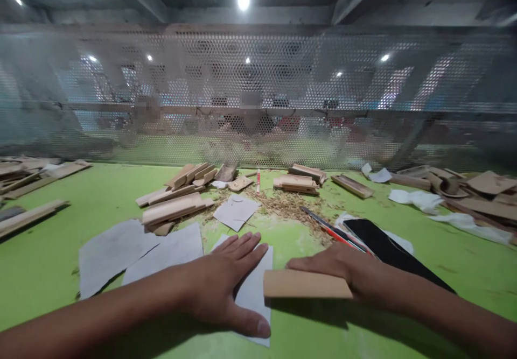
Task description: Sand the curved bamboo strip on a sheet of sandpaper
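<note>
My left hand [226, 278] lies flat with its fingers stretched out on a white sheet [253, 308], palm down and thumb apart. Beside it, to the right, my right hand [343, 267] grips a short curved strip of pale wood, which looks like split bamboo [307, 284]. A shadow falls on the table under that strip, and its left end comes close to the sheet's right edge. Part of the right hand's fingers is hidden behind the strip. Larger torn white sheets [117, 248] lie to the left, and a smaller square one [236, 211] lies ahead.
On the green table [44, 273] stand a left stack of wood strips [175, 206] and a right stack [297, 181]. Shavings [288, 206] lie between them. A thin red-and-dark tool [333, 231] and a black phone [391, 248] lie near my right hand. Perforated metal screen [258, 79] behind.
</note>
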`<state>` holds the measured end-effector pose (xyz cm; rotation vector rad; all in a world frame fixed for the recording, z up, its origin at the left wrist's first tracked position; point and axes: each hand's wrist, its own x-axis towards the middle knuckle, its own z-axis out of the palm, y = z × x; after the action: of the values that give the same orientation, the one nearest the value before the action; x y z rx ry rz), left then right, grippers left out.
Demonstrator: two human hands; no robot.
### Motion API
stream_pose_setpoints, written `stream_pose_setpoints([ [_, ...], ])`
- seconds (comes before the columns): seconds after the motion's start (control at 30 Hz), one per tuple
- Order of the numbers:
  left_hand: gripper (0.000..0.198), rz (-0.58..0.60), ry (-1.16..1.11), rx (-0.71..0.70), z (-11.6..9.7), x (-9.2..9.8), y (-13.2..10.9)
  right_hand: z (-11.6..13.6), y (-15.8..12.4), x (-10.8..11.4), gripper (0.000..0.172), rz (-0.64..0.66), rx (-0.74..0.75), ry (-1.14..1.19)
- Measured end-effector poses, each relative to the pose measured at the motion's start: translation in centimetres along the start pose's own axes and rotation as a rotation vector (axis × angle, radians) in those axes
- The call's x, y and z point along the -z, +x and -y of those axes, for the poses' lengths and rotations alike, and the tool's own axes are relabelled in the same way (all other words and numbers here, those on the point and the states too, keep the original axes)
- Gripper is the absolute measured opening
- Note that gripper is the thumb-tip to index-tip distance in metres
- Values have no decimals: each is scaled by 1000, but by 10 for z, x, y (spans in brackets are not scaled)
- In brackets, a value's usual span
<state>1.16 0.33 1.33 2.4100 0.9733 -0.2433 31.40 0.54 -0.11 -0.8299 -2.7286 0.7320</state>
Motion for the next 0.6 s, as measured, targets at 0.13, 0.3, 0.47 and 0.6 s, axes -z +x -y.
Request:
stream_pose_setpoints([
  [0.13,126,-19,2,6,-1,-1,1,-10,2,0,38,-109,-7,-54],
  [0.3,125,-25,-28,-8,1,-2,1,-1,1,0,27,-1,-16,-6],
  [0.47,124,-27,-22,1,1,-2,2,-4,2,0,28,-7,6,19],
  [0.6,124,-24,-12,1,3,-2,3,-11,3,-1,35,-59,-16,-80],
])
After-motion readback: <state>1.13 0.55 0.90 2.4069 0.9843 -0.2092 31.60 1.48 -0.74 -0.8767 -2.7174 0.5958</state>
